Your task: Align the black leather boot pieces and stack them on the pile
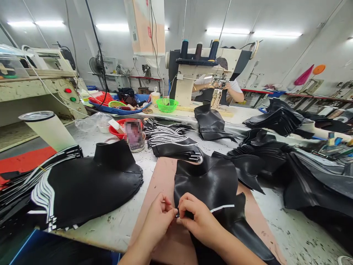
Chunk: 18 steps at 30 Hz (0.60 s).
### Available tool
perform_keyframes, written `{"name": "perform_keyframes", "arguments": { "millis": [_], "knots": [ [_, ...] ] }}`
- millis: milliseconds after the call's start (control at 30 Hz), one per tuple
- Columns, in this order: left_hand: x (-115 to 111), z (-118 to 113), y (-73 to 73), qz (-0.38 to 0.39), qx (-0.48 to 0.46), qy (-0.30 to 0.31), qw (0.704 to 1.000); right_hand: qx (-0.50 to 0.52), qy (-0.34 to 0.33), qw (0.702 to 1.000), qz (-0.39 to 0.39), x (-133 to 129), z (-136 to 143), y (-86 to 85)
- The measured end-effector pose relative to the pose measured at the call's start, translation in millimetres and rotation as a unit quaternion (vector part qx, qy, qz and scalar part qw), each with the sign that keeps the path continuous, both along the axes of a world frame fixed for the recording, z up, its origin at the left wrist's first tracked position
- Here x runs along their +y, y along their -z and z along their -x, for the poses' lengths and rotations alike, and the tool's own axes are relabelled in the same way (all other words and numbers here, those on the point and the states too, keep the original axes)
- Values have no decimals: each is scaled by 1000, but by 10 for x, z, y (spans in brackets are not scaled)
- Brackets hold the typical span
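Note:
A black leather piece [206, 184] lies before me on a pinkish-brown sheet [160, 180], with a thin white strip [223, 207] along its lower part. At its left edge, my left hand [160, 217] and my right hand [197, 217] meet, fingertips almost touching. Both are closed in a pinch on the leather's edge; a small dark bit shows between the fingertips, too small to make out. My right hand covers part of the leather and one end of the white strip. Another black leather panel [91, 184] tops a white-edged stack on the left.
Stacked black pieces with white edges [171, 138] lie beyond my hands. More dark leather piles [261, 158] fill the right. A can [135, 136], red bowl [116, 129] and pale tumbler [52, 129] stand left. Across the table, a person [234, 90] sits behind a sewing machine [184, 81].

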<state>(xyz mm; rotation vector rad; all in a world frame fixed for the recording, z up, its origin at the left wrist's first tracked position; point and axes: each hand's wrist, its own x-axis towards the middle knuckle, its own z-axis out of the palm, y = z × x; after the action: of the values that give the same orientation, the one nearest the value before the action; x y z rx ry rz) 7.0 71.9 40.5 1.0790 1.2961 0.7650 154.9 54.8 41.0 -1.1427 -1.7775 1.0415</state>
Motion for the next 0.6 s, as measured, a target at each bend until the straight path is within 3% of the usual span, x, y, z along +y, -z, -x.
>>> {"name": "perform_keyframes", "arguments": {
  "millis": [133, 167, 233, 267, 367, 433, 533, 600],
  "knots": [
    [57, 74, 15, -38, 61, -8, 997, 80, 11, 995, 50, -5, -266, -56],
    [69, 93, 28, -50, 79, -11, 996, 41, 30, 998, 35, 16, -365, -95],
    [79, 119, 52, -76, 119, -10, 990, -133, 58, 987, -64, 92, -597, -210],
    [77, 125, 59, -89, 140, -9, 986, -243, 63, 959, -129, 139, -728, -281],
    [52, 116, 59, -126, 196, 7, 972, -493, 76, 829, -254, 199, -1184, -501],
    [32, 101, 55, -145, 223, 22, 964, -545, 111, 787, -266, 71, -1514, -614],
    [24, 84, 63, -160, 246, 46, 955, -531, 147, 791, -266, -386, -1912, -704],
    [37, 66, 71, -163, 253, 62, 952, -527, 144, 795, -265, -713, -2009, -705]
  ]
}}
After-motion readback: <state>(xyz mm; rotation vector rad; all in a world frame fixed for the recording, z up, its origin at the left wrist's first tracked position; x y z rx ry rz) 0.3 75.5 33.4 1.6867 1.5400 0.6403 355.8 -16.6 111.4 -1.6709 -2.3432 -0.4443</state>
